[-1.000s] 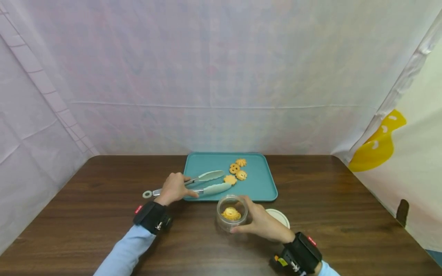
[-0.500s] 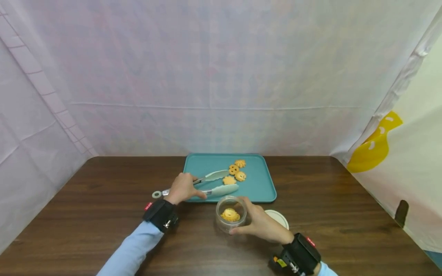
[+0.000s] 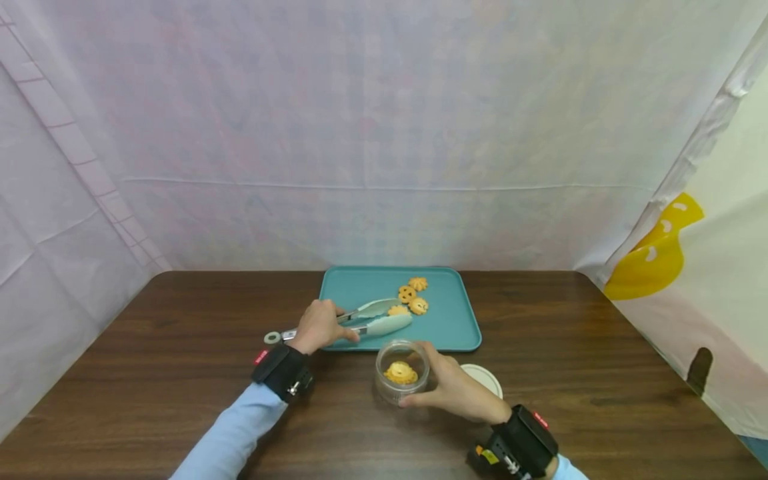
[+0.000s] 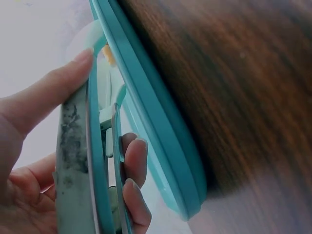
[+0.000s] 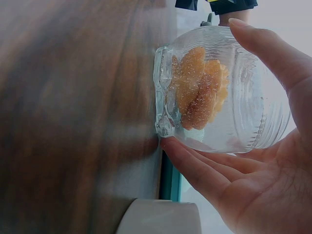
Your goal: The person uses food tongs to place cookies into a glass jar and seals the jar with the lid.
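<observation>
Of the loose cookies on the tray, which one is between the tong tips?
The front cookie, the one nearest the jar; the tongs in the left hand bracket it. The other three lie farther back on the tray, clear of the tongs.

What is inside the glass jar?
Yellow cookies sit inside the glass jar that the right hand holds. How many cookies is unclear, because they overlap.

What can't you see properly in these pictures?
- Head view: the pale-tipped metal tongs cover part of one biscuit on the teal tray; whether they grip it is unclear.
- Head view: the right hand hides part of the white lid.
- Right wrist view: how many biscuits sit in the clear glass jar; they overlap.
- Left wrist view: the left hand is cut off by the frame edge.
</observation>
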`<state>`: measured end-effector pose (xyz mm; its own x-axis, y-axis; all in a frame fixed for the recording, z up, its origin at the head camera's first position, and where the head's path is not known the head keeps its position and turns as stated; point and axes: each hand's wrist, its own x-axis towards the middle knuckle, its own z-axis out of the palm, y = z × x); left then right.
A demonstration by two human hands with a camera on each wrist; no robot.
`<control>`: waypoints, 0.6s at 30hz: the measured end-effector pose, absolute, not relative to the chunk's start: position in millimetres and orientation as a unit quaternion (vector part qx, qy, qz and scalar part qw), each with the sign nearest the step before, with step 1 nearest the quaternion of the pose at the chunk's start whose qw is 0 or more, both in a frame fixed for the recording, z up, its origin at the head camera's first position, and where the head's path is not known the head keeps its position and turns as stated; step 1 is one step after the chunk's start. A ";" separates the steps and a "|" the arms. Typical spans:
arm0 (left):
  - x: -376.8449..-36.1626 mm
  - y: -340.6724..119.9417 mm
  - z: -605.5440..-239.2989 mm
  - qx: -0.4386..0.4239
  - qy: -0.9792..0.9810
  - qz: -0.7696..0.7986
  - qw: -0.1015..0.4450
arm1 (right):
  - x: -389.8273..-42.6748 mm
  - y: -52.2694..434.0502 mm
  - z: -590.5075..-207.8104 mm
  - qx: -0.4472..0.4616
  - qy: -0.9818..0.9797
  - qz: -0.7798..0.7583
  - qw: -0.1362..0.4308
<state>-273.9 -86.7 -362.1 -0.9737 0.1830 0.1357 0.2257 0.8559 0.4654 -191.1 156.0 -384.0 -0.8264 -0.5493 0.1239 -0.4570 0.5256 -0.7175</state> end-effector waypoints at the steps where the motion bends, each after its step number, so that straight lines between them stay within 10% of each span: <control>1: -273.8 -86.5 -361.9 -0.107 -0.962 -0.246 0.046 | -191.0 156.1 -384.1 -0.290 0.872 -0.390 0.056; 18: -272.1 -96.1 -363.6 -0.116 -0.960 -0.246 0.068 | -191.9 157.4 -384.8 -0.294 0.868 -0.397 0.050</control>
